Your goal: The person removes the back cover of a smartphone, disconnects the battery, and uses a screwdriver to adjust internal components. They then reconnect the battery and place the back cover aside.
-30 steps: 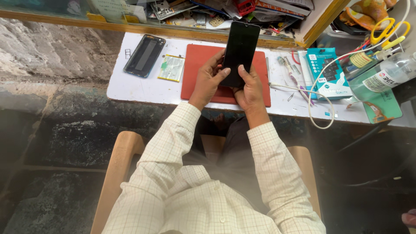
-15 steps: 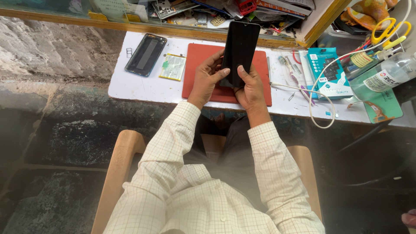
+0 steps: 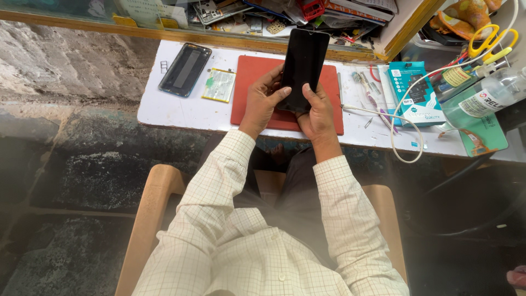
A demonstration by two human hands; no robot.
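I hold a black smartphone [image 3: 303,63] upright over a red work mat [image 3: 253,77] with both hands. My left hand [image 3: 261,101] grips its lower left edge, thumb pressed on the dark screen. My right hand [image 3: 316,112] clasps the lower right edge, thumb on the glass as well. The phone's screen is dark and its lower end is hidden by my fingers.
On the white table [image 3: 181,112] lie a phone back housing [image 3: 184,69] and a flat battery [image 3: 218,85] to the left. To the right are tweezers [image 3: 364,87], a teal box [image 3: 419,93], a white cable [image 3: 402,137], a clear bottle [image 3: 493,93] and yellow scissors [image 3: 490,39]. Cluttered shelf behind.
The phone and both hands stay in nearly the same place; my view has shifted slightly. The grip looks unchanged.
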